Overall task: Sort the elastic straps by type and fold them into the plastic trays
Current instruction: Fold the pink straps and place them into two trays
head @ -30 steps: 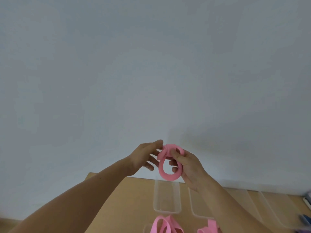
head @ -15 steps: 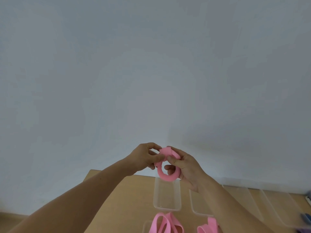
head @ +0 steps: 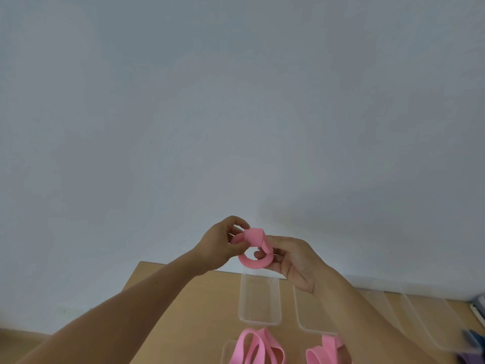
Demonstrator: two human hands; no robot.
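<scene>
One strap coil (head: 252, 264), opening toward camera

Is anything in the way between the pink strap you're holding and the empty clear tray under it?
Nothing visible. The left hand and right hand hold the pink strap in the air; the empty clear tray below is uncovered, and the other pink straps lie nearer, off that path.
</scene>
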